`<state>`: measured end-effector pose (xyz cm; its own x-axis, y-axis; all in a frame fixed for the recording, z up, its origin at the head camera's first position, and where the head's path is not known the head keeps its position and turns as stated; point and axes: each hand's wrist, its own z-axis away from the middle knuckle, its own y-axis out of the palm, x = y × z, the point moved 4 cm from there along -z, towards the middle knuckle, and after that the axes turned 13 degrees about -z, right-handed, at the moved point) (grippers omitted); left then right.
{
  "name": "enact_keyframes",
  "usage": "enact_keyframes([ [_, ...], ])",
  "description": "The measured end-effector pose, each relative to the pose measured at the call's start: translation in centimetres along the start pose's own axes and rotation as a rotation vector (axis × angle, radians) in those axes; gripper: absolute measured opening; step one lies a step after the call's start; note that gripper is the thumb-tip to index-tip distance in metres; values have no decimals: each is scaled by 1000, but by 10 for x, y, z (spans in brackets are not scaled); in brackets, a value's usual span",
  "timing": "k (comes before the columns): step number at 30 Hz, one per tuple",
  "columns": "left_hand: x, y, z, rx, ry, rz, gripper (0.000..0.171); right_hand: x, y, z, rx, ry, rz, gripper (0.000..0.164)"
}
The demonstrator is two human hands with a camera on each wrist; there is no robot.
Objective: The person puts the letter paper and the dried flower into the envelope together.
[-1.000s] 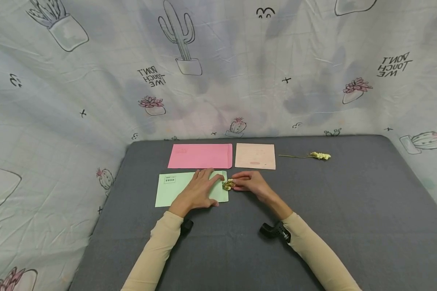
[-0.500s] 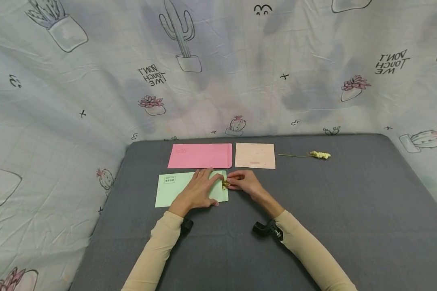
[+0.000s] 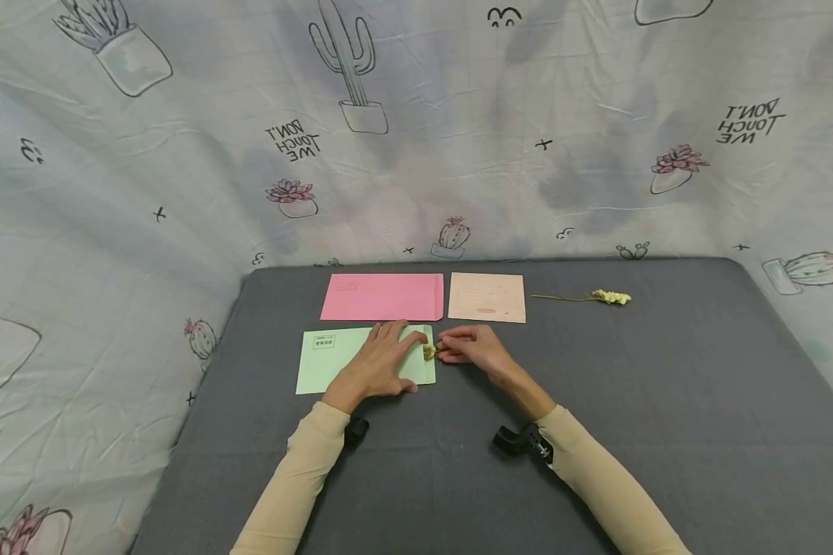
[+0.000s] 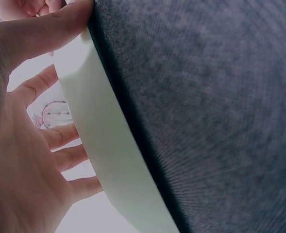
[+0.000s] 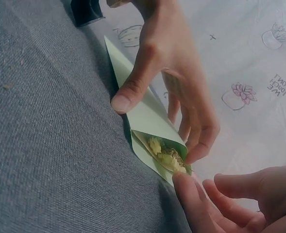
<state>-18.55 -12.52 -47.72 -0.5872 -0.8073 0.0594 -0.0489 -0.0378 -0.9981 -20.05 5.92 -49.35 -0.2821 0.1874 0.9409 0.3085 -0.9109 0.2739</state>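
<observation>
My left hand (image 3: 378, 362) spreads across the right part of a light green envelope (image 3: 333, 362), which lies flat on the table. The thumb holds its near edge and the index finger is bent at the mouth. In the right wrist view the mouth gapes and a yellow dried flower (image 5: 167, 156) sits inside it. My right hand (image 3: 477, 351) pinches the flower's outer end between thumb and fingers, right at the opening. The flower's stem is hidden. The left wrist view shows the envelope (image 4: 96, 116) between thumb and fingers.
A pink envelope (image 3: 382, 297) and a peach envelope (image 3: 486, 297) lie side by side behind the green one. To their right lies another yellow dried flower (image 3: 609, 297) on a long thin stem. A printed cloth (image 3: 500, 177) hangs behind the grey table (image 3: 632, 408).
My right hand moved left to the envelope's mouth, then slightly back right. Less of the flower shows outside than a second ago. My left hand stays in place.
</observation>
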Motion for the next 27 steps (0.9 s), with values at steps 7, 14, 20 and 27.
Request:
enact_keyframes([
  [7,-1,-2,-1,3,-2,6,77,0,5,-1,97,22,-27,33],
  [14,-1,-2,-2,8,-18,12,78,-2,12,-3,124,36,-86,36],
  [20,-1,-3,-1,22,-24,18,80,-3,17,-2,148,47,-120,41],
  [27,0,-3,0,33,-32,26,82,-3,23,-4,134,66,-93,41],
])
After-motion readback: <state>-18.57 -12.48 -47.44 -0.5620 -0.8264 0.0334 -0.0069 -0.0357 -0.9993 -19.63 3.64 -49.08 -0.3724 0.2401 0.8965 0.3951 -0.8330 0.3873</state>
